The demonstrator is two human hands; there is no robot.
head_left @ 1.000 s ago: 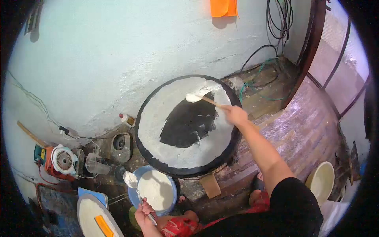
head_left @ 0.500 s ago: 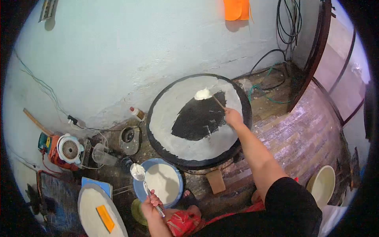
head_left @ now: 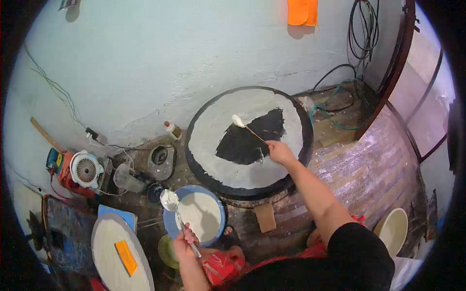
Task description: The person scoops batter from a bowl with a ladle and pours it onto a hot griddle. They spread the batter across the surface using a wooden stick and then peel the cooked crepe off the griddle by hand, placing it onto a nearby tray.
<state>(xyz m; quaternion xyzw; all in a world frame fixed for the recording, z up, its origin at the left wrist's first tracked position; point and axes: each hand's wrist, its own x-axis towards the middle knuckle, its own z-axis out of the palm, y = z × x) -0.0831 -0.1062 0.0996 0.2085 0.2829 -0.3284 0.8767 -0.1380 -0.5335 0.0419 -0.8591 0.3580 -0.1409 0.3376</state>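
My right hand (head_left: 280,152) is closed around the thin handle of a wooden spreader (head_left: 257,135). The spreader's far end is covered by a white lump of batter (head_left: 238,121) and rests on a large round black griddle (head_left: 248,145). A pale batter layer (head_left: 208,133) coats most of the griddle, around a dark bare patch in the middle. In my left hand (head_left: 186,242) I grip a metal ladle (head_left: 180,220). Its bowl is filled with white batter and hangs over the left rim of a blue basin (head_left: 224,216), which also contains batter.
An oval pale board (head_left: 109,247) with an orange scraper (head_left: 126,258) lies at lower left. Beside the wall are a blower (head_left: 86,170), a clear jug (head_left: 127,178) and a small bottle (head_left: 172,130). A cream tub (head_left: 392,230) stands right; cables (head_left: 340,109) lie behind the griddle.
My right hand has drawn the spreader leftward across the griddle. Batter now covers more of the upper part of the dark patch. My left hand still holds the filled ladle by the basin.
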